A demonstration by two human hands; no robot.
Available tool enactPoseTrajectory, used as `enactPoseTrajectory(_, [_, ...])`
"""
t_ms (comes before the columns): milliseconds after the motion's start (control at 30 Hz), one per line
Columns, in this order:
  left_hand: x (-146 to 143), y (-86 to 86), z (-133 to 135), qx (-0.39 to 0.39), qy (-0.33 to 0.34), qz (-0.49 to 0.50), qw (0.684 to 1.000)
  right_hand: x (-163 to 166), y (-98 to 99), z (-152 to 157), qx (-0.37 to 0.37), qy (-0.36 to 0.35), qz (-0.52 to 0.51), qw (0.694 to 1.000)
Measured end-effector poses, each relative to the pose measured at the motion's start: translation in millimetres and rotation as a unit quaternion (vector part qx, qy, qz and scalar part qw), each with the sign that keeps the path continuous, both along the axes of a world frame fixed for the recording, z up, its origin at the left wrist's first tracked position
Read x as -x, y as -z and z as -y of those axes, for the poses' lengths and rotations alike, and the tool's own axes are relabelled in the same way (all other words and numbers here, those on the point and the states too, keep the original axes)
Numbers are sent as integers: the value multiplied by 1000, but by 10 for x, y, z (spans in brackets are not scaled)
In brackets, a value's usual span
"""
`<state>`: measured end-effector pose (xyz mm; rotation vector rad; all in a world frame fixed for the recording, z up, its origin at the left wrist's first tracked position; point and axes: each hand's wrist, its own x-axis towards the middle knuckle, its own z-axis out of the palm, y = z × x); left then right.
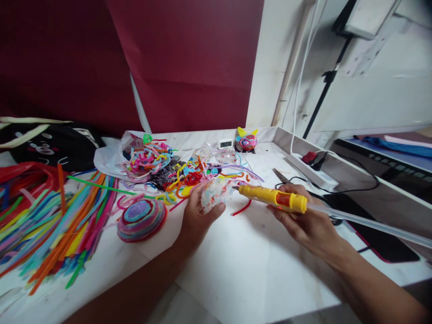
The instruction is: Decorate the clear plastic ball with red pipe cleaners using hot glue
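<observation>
My left hand [197, 213] is closed around a whitish, translucent rounded piece [218, 194] speckled with red and orange. In my right hand [308, 225] is a yellow hot glue gun [270, 196], with a long clear glue stick [371, 223] sticking out of its back. The gun's nozzle points left, close to the right edge of the speckled piece; I cannot tell whether they touch. Left of my left hand lies a dome [141, 219] coiled from colourful pipe cleaners. A short red pipe cleaner [242, 208] rests on the table between my hands.
Bundled pipe cleaners [72, 225] cover the left side. Tangled scraps [148, 157] spill from a plastic bag at the back. A small clock [226, 144] and a decorated ball with yellow horns [246, 140] stand behind. Scissors [281, 175], a power strip [312, 171] and a black phone [381, 238] lie right.
</observation>
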<state>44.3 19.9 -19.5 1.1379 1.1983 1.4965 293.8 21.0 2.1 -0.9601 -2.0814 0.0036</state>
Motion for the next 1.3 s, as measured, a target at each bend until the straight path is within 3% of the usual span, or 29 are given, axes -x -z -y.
enactPoseTrajectory(367, [3,17,0,-11,-3,1,1000,6,-26,32,-15,5,8,1000])
enactPoseTrajectory(633, [3,-3,3,-11,2,4,1000,-27,51,-14,24,3,-24,999])
enactPoseTrajectory(1033, [4,-1,7,-17,1,7,1000,-17,18,-41,74,3,-67,995])
enactPoseTrajectory(1133, [5,-4,8,-19,-2,6,1000,7,-12,-84,155,-2,-155,976])
enactPoseTrajectory(1300, [2,-15,11,-16,-5,5,1000,41,-115,-172,319,-20,-311,895])
